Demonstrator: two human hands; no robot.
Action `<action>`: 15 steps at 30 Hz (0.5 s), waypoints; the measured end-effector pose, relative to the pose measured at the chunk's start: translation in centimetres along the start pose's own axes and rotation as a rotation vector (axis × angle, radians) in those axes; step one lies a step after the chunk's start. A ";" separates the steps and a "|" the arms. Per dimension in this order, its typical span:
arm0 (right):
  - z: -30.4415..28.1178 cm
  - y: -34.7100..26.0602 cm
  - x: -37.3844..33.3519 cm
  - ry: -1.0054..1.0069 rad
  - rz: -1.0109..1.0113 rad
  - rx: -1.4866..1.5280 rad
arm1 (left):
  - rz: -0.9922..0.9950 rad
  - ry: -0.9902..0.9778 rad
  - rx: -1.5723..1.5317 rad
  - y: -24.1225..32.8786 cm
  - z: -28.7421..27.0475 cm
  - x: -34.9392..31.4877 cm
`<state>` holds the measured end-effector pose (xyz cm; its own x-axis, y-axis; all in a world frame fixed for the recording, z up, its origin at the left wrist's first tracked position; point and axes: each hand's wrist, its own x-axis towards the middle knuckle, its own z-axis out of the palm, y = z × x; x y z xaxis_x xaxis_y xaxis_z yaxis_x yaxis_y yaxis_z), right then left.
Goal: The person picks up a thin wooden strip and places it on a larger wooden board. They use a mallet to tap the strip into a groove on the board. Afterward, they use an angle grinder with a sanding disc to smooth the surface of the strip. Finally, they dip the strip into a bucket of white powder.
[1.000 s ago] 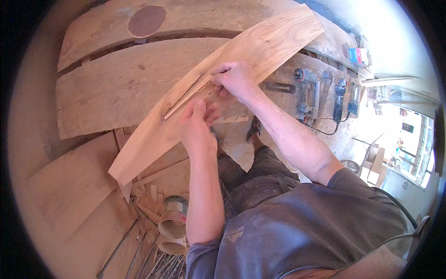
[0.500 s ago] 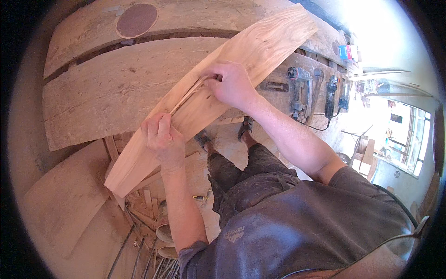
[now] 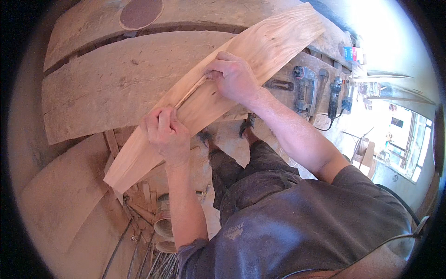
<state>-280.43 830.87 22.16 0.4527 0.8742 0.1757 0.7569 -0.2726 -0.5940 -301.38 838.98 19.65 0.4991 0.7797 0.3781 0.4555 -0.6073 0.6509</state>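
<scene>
A long pale wooden board lies slantwise across the workbench, its near left end jutting past the bench edge. Along its face runs a thin, dark-edged sliver of wood, seemingly over a split in the grain. My right hand pinches the sliver's upper end, fingers curled. At the lower end my left hand is closed around it, knuckles up and resting against the board. The fingertips of both hands are partly hidden, and how firmly the sliver is joined to the board I cannot tell.
The bench of thick planks has a gap between them. A round brown sanding disc lies at the far left. Power tools and a small blue, white and red box sit to the right. Wood offcuts and metal rods litter the lower left.
The sliver now sits closer to the board's face, and the dark opening by my right hand shows less. Both hands keep their hold. The view has shifted slightly.
</scene>
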 end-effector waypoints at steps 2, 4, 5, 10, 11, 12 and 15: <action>0.0 0.2 0.0 -0.016 0.043 0.038 | -0.010 0.057 0.142 0.5 -0.9 0.3; 0.0 0.2 0.1 -0.003 0.044 0.041 | -0.016 0.061 0.237 0.2 -1.9 0.4; 0.1 0.1 0.1 0.017 0.024 0.024 | -0.020 0.037 0.261 -0.6 -2.6 0.3; 0.3 0.2 0.3 0.047 0.010 0.031 | -0.106 -0.176 0.242 -2.8 -3.9 -0.4; 0.2 0.3 0.4 0.045 0.006 0.021 | -0.096 -0.177 0.249 -2.8 -3.7 -0.5; 0.1 0.3 0.4 0.044 0.001 0.012 | -0.085 -0.177 0.254 -2.9 -3.6 -0.5; 0.1 0.4 0.5 0.029 0.014 0.034 | -0.113 -0.159 0.248 -2.1 -3.5 -0.3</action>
<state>-279.93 831.28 21.94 0.4768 0.8583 0.1894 0.7343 -0.2705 -0.6226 -305.10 840.54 20.45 0.5352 0.8225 0.1925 0.6705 -0.5523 0.4954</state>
